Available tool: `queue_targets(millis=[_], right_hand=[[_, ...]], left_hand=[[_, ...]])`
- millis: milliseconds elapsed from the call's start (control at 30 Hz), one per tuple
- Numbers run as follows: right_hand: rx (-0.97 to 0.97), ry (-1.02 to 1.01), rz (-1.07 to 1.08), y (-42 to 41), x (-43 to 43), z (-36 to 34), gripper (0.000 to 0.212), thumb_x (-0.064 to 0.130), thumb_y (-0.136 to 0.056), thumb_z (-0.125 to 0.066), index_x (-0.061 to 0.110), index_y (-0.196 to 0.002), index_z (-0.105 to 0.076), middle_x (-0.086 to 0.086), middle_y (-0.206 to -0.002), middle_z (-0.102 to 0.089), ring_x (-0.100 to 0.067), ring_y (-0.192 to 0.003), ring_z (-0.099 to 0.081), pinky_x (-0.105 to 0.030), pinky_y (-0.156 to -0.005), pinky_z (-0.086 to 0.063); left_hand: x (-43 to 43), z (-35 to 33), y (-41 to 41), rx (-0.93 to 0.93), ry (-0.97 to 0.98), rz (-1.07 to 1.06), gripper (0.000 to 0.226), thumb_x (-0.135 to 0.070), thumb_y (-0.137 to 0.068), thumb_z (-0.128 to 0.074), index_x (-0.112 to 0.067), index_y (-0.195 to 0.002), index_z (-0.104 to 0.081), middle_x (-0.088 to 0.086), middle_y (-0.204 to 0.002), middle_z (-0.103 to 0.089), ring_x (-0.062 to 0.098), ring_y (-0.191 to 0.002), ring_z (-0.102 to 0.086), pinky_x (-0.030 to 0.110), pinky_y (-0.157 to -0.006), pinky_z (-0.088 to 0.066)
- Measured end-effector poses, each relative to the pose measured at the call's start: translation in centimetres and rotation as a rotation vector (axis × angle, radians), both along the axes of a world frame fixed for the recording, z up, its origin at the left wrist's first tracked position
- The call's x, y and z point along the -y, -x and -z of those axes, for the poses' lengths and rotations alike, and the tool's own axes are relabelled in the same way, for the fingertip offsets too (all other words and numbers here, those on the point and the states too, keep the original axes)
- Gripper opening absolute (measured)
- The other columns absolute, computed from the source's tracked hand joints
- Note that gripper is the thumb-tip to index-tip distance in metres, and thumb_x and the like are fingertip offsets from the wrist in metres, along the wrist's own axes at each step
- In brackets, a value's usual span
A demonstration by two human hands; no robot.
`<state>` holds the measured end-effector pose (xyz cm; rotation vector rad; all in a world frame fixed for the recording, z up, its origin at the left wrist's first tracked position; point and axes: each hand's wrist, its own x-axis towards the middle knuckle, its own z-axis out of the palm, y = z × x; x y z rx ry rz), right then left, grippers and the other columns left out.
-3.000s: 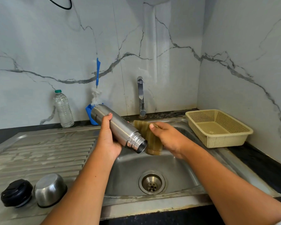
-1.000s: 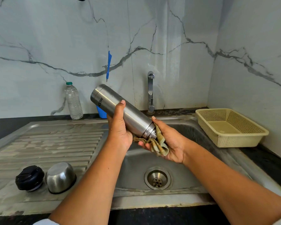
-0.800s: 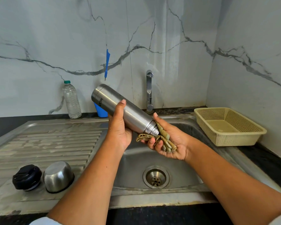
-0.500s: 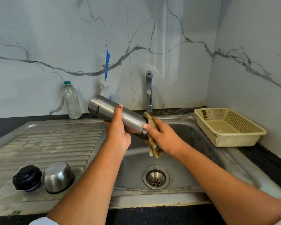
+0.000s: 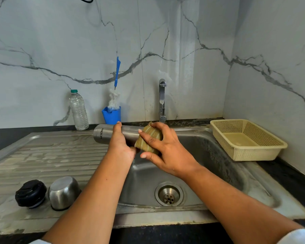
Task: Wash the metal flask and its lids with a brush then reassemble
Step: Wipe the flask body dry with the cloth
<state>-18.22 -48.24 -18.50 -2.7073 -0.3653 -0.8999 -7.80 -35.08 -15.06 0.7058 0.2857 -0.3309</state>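
Observation:
My left hand [image 5: 121, 147] grips the metal flask [image 5: 104, 136], which lies almost level over the sink's left edge with its base pointing left. My right hand [image 5: 163, 148] holds an olive-green cloth [image 5: 149, 139] wrapped over the flask's mouth end, which is hidden under it. On the draining board at the lower left stand the black inner lid [image 5: 30, 193] and the steel cup lid [image 5: 63, 191], upside down side by side. A bottle brush [image 5: 115, 95] with a blue handle stands in a blue holder [image 5: 111, 115] against the wall.
The steel sink basin [image 5: 209, 155] with its drain [image 5: 169, 194] lies below my hands. The tap [image 5: 162, 101] rises behind it, with no water running. A clear water bottle [image 5: 78, 110] stands at the back left. A cream plastic basket [image 5: 245, 138] sits at the right.
The flask has tipped from a steep tilt down to almost level and dropped lower. My right hand moved from under the mouth to over it, covering that end with the cloth.

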Motion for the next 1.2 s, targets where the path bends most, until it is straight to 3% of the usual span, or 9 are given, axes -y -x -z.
queue_targets(millis=[133,233,367,533,667,767,900,1033,1200], right_hand=[[-0.035,-0.068,-0.052,0.4,-0.2,-0.2,0.065,0.069,-0.098,-0.027,0.04,-0.156,-0.037,-0.003,-0.16,-0.017,-0.026,-0.145,-0.019,-0.04,-0.121,-0.023],[-0.013,-0.106,-0.08,0.4,0.0,-0.3,0.053,0.057,-0.103,-0.034,0.041,-0.151,-0.045,-0.001,-0.161,-0.021,-0.024,-0.146,-0.02,-0.039,-0.122,-0.023],[0.118,-0.039,-0.072,-0.3,0.7,-0.1,0.05,0.032,-0.1,-0.061,0.036,-0.149,-0.051,-0.004,-0.158,-0.032,-0.026,-0.143,-0.033,-0.038,-0.12,-0.032],[0.023,-0.087,0.05,0.3,0.5,-0.7,0.072,0.039,-0.098,-0.064,0.022,-0.16,-0.03,-0.001,-0.158,-0.031,-0.021,-0.141,-0.038,-0.036,-0.117,-0.039],[-0.202,-0.632,0.066,0.0,-0.4,-0.6,0.057,0.051,-0.101,-0.054,0.021,-0.149,-0.045,-0.003,-0.137,-0.06,-0.019,-0.122,-0.06,-0.038,-0.109,-0.047],[-0.352,-1.314,-0.113,0.0,-1.1,-1.2,0.046,0.049,-0.105,-0.047,0.009,-0.125,-0.058,-0.013,-0.095,-0.075,-0.026,-0.079,-0.073,-0.043,-0.075,-0.063],[-0.653,-1.808,-0.19,0.4,-0.5,-2.1,0.056,0.054,-0.104,-0.046,0.001,-0.116,-0.06,-0.02,-0.078,-0.068,-0.016,-0.051,-0.06,-0.022,-0.039,-0.05],[-1.035,-1.995,-0.34,0.2,1.7,-1.4,0.072,0.068,-0.094,-0.051,-0.004,-0.098,-0.062,-0.016,-0.077,-0.061,-0.011,-0.041,-0.056,-0.018,-0.031,-0.044],[-0.91,-1.87,-0.348,0.7,1.6,-1.7,0.074,0.073,-0.089,-0.054,0.001,-0.105,-0.059,-0.014,-0.072,-0.059,-0.009,-0.038,-0.05,-0.016,-0.03,-0.04]], left_hand=[[-0.4,0.0,-0.1,0.044,-0.001,0.036,0.059,-0.047,-0.086,-0.078,-0.012,-0.128,-0.057,0.015,-0.112,-0.07,0.032,-0.097,-0.072,0.05,-0.074,-0.062],[-0.3,0.0,-0.2,0.046,0.012,0.029,0.055,-0.044,-0.087,-0.079,-0.012,-0.127,-0.057,0.015,-0.111,-0.069,0.031,-0.093,-0.071,0.046,-0.062,-0.06],[0.0,0.0,-0.1,0.066,0.056,0.007,0.047,-0.04,-0.089,-0.077,-0.012,-0.121,-0.057,0.017,-0.114,-0.068,0.032,-0.096,-0.07,0.054,-0.09,-0.058],[0.4,0.0,0.1,0.13,0.064,-0.005,0.036,-0.037,-0.089,-0.076,-0.013,-0.111,-0.06,0.015,-0.115,-0.071,0.03,-0.1,-0.071,0.054,-0.099,-0.056],[0.6,0.3,0.1,0.191,0.059,-0.066,0.061,-0.035,-0.08,-0.083,-0.016,-0.132,-0.056,0.014,-0.122,-0.072,0.031,-0.105,-0.073,0.057,-0.096,-0.057],[1.1,0.2,0.7,0.277,0.046,-0.094,0.073,-0.036,-0.075,-0.086,-0.019,-0.138,-0.052,0.014,-0.127,-0.071,0.031,-0.111,-0.072,0.057,-0.096,-0.057],[2.0,0.1,1.5,0.394,0.001,-0.07,0.06,-0.029,-0.087,-0.078,-0.025,-0.14,-0.051,0.013,-0.13,-0.068,0.029,-0.114,-0.068,0.05,-0.094,-0.059],[2.3,0.2,1.8,0.506,-0.058,0.025,0.086,-0.034,-0.067,-0.088,-0.025,-0.142,-0.049,0.017,-0.138,-0.063,0.032,-0.124,-0.064,0.053,-0.098,-0.058],[2.2,0.4,1.6,0.449,0.01,0.019,0.063,-0.031,-0.085,-0.08,-0.025,-0.14,-0.05,0.017,-0.139,-0.063,0.031,-0.122,-0.065,0.052,-0.096,-0.058]])
